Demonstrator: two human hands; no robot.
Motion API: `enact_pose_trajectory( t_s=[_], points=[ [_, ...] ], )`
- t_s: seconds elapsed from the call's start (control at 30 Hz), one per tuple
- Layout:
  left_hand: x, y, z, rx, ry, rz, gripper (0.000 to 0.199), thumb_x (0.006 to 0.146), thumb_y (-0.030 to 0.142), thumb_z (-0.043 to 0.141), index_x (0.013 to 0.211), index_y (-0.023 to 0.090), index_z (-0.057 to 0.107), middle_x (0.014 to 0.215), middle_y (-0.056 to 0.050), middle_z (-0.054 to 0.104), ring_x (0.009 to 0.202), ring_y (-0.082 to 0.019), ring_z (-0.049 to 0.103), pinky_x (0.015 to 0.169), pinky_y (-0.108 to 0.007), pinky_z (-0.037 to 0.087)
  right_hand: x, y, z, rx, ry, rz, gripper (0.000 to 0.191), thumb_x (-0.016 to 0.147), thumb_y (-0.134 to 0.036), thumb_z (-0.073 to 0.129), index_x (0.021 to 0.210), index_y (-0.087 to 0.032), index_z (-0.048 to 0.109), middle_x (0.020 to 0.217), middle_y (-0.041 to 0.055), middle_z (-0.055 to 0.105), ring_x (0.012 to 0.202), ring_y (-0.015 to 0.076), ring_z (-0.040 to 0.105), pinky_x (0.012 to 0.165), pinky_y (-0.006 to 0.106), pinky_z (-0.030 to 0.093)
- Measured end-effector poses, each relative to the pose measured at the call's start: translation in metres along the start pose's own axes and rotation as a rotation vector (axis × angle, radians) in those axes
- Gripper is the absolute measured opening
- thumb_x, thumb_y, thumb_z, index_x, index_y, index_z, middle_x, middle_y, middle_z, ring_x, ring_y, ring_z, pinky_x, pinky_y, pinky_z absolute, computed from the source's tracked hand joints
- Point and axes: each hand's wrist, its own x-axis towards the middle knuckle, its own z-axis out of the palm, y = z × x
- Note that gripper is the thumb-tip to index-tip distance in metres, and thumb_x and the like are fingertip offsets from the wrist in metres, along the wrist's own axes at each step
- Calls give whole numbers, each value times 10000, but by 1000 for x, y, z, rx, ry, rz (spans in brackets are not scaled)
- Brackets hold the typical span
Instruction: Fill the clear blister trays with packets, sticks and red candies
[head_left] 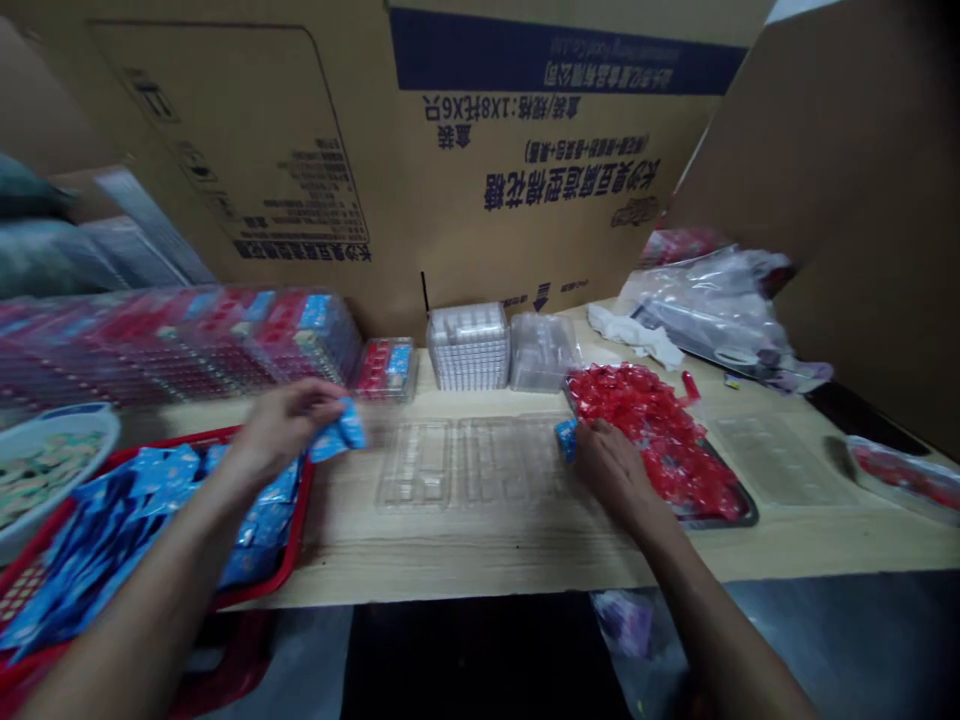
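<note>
Cardboard carton panels (525, 150) stand behind and to the right of the wood-grain counter (480, 545), blue print upside down in view. Far left on the counter, long row of clear blister trays (187, 340) filled with red and blue items; small filled tray (386, 370) at its right end. Beside that, stack of clear trays (469, 347) and loose clear tray (541, 352). Far right, crumpled plastic bags (712, 310). Near left, red plastic tray (306, 490) heaped with blue sachets (150, 490), white bowl (97, 430) of beige pieces past its left edge. Mid-counter, empty clear blister trays (465, 462) lie flat between the hands. Near right, metal tray (739, 515) piled with red sachets (645, 430).

Left hand (285, 430) is raised above the red tray's right edge, fingers (315, 405) together, pinching a blue packet (337, 432). Right hand (615, 475) rests on the red pile, fingers (592, 430) curled together, small blue piece (566, 440) at the fingertips, apparently pinched, partly hidden. Gripping at the edge, as both hands do, leaves most of each piece showing and keeps a firm hold.
</note>
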Motion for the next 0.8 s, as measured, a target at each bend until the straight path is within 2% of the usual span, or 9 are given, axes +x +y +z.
enact_pose_trajectory(
  t_s=[0.07,0.13,0.2,0.33,0.43,0.57,0.67,0.73,0.8],
  points=[
    [11,18,39,-58,-227,46,347,709,466,667,815,136,684,761,-12,693,707,-144,599,656,-229,473,-1,-1,2,-26,-59,-80,263,855,-60,469,919,-121,717,1011,157,682,904,255,651,707,307,393],
    [21,21,73,-18,-351,43,216,709,331,656,793,136,698,713,-16,686,663,-153,599,620,-236,467,-3,-1,2,-23,-55,-106,250,881,-91,478,882,-127,725,1001,151,686,881,241,650,705,303,391],
    [28,16,96,15,-396,44,141,684,229,653,772,140,716,691,-14,687,658,-161,608,617,-237,471,-9,2,0,0,-3,-111,268,935,-143,458,906,-138,724,969,140,687,853,228,647,705,300,392],
    [32,11,109,68,-342,88,269,703,110,600,927,140,747,847,-48,710,785,-183,629,757,-274,492,-22,15,-10,89,62,-109,286,981,-205,445,922,-161,721,900,117,677,824,221,640,717,300,401],
    [34,25,114,72,-275,145,406,748,50,516,1096,128,709,977,-78,681,904,-193,621,830,-288,485,-25,21,-15,175,121,-108,278,982,-213,450,972,-159,722,900,108,673,827,224,639,739,302,412],
    [30,60,155,-11,-306,264,392,839,59,468,1177,120,657,992,-74,676,888,-173,641,791,-268,517,-20,9,-12,295,174,-142,277,955,-174,460,1040,-157,723,929,100,681,865,221,645,753,289,431],
    [24,80,185,6,-348,330,375,822,75,570,1179,145,660,1058,-76,691,970,-188,661,876,-292,528,-17,-9,-7,342,192,-187,286,949,-167,459,1047,-163,728,940,99,682,883,217,647,760,281,448],
    [20,82,184,19,-346,359,375,813,91,612,1175,167,668,1163,-86,678,1086,-208,642,980,-317,497,-17,-17,-5,351,198,-206,296,946,-155,453,1058,-163,727,950,103,682,896,216,644,786,284,460],
    [14,74,164,51,-329,385,330,854,107,567,1159,172,674,1228,-95,658,1157,-216,615,1038,-335,463,-18,-24,-3,365,205,-244,326,921,-107,447,1100,-152,715,978,111,680,934,218,635,836,294,468]
  ],
)
